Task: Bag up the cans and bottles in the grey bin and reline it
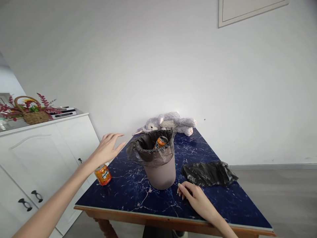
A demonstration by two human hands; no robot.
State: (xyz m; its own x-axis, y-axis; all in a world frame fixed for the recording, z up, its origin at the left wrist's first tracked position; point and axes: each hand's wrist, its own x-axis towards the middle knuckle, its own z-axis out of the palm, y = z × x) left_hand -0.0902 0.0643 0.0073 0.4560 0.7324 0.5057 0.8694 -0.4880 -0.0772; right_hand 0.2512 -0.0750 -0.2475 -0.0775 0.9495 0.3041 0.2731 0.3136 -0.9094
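My left hand is raised over the left side of the table, thumb apart from the fingers, holding nothing. Below its wrist an orange soda can stands upright near the table's left edge. A taupe trash can lined with a black plastic bag stands in the middle. Inside its mouth a second orange can shows its top, tilted; its lower part is hidden. My right hand rests on the table just right of the trash can, fingers curled in, with nothing visible in them.
A crumpled black plastic bag lies on the right of the blue marble-patterned table. A grey plush toy lies at the back against the wall. White cabinets on the left carry a flower basket.
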